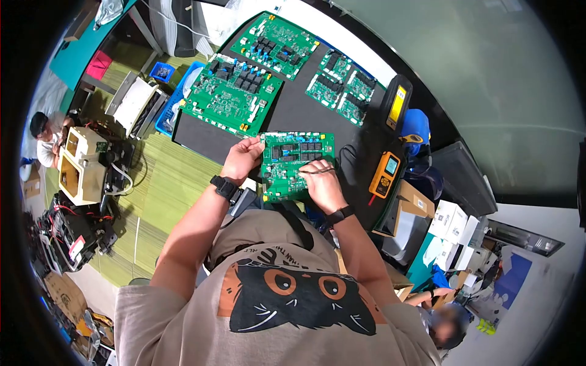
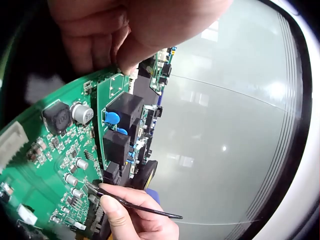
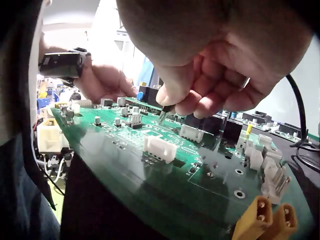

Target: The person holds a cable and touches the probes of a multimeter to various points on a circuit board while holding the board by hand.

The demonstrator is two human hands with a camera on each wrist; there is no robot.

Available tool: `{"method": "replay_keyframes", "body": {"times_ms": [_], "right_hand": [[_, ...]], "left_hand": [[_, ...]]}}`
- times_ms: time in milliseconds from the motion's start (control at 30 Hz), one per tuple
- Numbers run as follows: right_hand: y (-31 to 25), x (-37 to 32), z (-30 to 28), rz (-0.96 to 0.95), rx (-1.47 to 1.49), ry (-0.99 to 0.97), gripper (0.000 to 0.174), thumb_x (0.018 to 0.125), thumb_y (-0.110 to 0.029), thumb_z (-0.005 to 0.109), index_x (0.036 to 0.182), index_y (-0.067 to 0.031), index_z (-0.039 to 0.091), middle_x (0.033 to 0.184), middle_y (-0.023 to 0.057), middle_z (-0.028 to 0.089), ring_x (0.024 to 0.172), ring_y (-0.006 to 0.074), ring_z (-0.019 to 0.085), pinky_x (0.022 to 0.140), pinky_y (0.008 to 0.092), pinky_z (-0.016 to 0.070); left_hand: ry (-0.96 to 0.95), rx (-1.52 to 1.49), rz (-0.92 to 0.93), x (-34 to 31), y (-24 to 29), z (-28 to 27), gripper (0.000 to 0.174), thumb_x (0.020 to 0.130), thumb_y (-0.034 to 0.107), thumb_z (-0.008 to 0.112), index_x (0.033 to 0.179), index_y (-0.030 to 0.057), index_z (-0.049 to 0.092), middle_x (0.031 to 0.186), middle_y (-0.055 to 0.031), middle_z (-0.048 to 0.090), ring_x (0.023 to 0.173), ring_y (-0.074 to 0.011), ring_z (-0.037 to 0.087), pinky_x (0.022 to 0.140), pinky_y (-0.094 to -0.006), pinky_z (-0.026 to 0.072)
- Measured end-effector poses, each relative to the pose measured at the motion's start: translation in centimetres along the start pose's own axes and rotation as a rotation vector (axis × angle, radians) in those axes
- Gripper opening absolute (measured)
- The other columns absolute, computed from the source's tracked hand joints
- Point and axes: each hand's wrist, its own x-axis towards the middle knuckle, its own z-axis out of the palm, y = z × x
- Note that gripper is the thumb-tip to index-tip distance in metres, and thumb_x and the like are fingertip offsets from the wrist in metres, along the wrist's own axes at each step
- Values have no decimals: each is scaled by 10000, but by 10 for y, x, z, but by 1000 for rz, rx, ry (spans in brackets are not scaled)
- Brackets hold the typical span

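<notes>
A green circuit board [image 1: 278, 174] with black blocks and connectors is held near the body, tilted in the left wrist view. My left hand [image 1: 242, 161] pinches its upper left edge between thumb and fingers. Over the board's lower right part, my right hand [image 1: 323, 185] grips a thin black tool [image 2: 135, 205] with a metal tip. That tip points down at small parts near several silver capacitors [image 2: 71, 179]; whether it touches them I cannot tell. White connectors [image 3: 160, 149] and yellow connectors [image 3: 255, 220] stand on the board in the right wrist view.
On the dark table [image 1: 204, 135] lie two large green boards [image 1: 226, 97] and several small ones [image 1: 339, 85]. To the right are an orange meter [image 1: 384, 175], a yellow-screened device [image 1: 397, 105] and a blue object [image 1: 415, 127]. Two other people are at the far left and lower right.
</notes>
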Motion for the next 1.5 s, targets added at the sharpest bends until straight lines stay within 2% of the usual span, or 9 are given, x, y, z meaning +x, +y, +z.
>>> {"method": "replay_keyframes", "body": {"times_ms": [67,300,367,500,633,933,1033,1267,1500], "right_hand": [[-3,-3,-2,51,26,15,114,792,-55,588,853,-85,679,918,56,639,919,270,577,837,405,457],[-5,-18,1,119,75,24,86,801,-69,602,850,-82,671,905,67,645,933,273,589,830,398,462],[-7,-18,0,27,67,61,86,808,-70,604,868,-82,665,891,78,643,909,285,588,824,400,462],[-6,-18,5,71,85,48,101,806,-61,593,874,-84,665,896,68,645,899,282,587,830,400,463],[3,-12,5,-29,62,14,101,809,-68,583,859,-87,669,912,56,647,917,267,581,836,391,464],[9,-5,-4,-219,72,-32,99,770,-46,586,828,-65,664,945,45,658,920,256,583,832,373,474],[13,-6,5,-208,58,-32,106,799,-123,573,894,-102,613,888,61,604,909,267,561,823,400,451],[8,-6,6,-166,8,-75,89,800,-131,530,860,-95,585,875,68,566,916,270,542,816,406,442],[3,-4,9,-156,-172,-123,115,806,-170,496,835,-111,589,876,48,569,934,220,553,826,366,452]], "left_hand": [[-2,-13,-16,-3,4,3,210,969,82,556,1175,51,579,1040,-6,665,914,-96,618,823,-272,511],[-21,-38,13,-5,3,5,229,974,93,548,1196,49,581,1005,9,664,893,-83,612,814,-270,507],[-22,-30,7,-6,6,5,226,974,94,549,1193,48,581,1005,9,664,894,-81,611,809,-265,505],[-41,-28,10,-4,1,3,222,975,96,551,1189,49,580,1005,11,662,896,-75,609,792,-248,499],[-12,-35,19,-1,0,1,214,974,96,553,1182,52,581,1007,13,660,896,-71,607,779,-241,494],[27,-37,36,-3,-1,4,221,970,92,559,1186,47,575,1058,-9,662,964,-110,621,857,-279,513],[43,-22,23,-1,-2,3,253,968,95,562,1214,38,560,1082,-24,656,975,-124,623,865,-294,520],[51,4,31,-1,-4,2,292,970,106,562,1249,26,537,1128,-39,637,998,-143,618,884,-309,519],[61,63,59,-2,-3,2,337,971,123,555,1285,5,517,1154,-65,630,1029,-165,610,906,-323,505]]}}
